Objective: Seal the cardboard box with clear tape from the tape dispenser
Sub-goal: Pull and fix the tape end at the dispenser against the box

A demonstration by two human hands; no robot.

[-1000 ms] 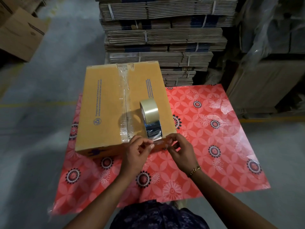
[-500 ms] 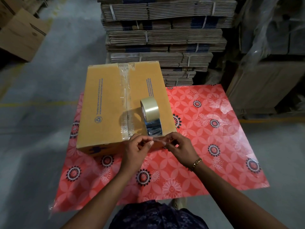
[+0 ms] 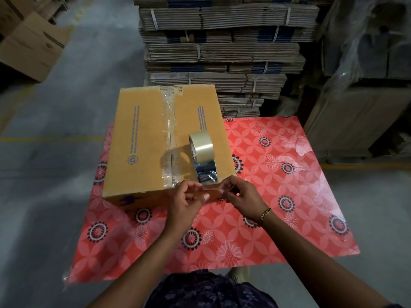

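Pinching the pulled-out tape end (image 3: 210, 189), both hands — left hand (image 3: 185, 204), right hand (image 3: 241, 197) — have lifted slightly at the box's (image 3: 142, 138) 6 o'clock edge; roll (image 3: 201, 150) hasn't budged, so sealing continues.

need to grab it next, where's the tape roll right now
In the head view the tape roll stands on edge on the cardboard box, right of its taped seam, just beyond both hands.

Grey concrete floor (image 3: 66, 121), strapped flat cardboard stacks (image 3: 222, 41) behind.

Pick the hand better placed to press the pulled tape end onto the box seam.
Left, probably. The left hand pinches the clear tape end nearest the brown cardboard box's taped seam; the right hand is farther away.
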